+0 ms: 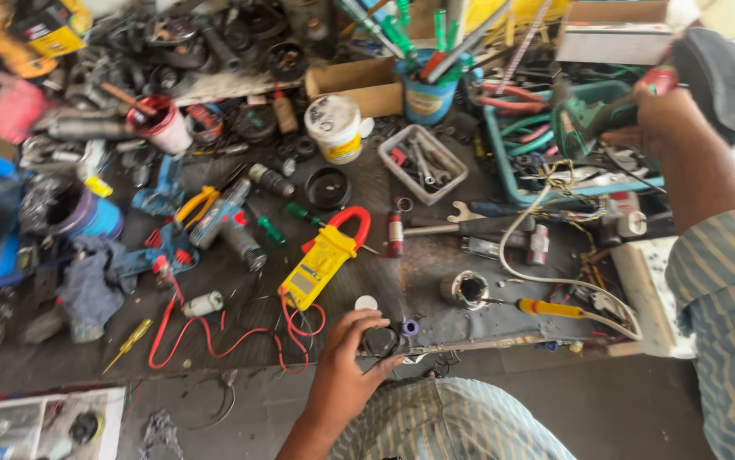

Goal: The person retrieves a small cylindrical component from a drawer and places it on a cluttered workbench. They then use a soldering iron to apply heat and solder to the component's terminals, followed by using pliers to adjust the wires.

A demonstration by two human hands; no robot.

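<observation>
Black ring point(378, 342) sits pinched in our left hand point(352, 358) at the bench edge, beside a yellow meter point(320, 264); our right hand point(657, 115) grips a tool point(606, 115) above the teal tray point(504, 162).

We see a dark, grimy workbench point(435, 324) crowded with tools. Near its middle lies a yellow clamp meter point(320, 264) with red leads trailing toward seven o'clock. At twelve o'clock from it stands a white tub point(334, 128); at two o'clock, a small grey tray point(423, 163) of spanners. At three o'clock lies a yellow-handled screwdriver point(546, 307); at nine o'clock, a blue rag point(95, 277).
</observation>
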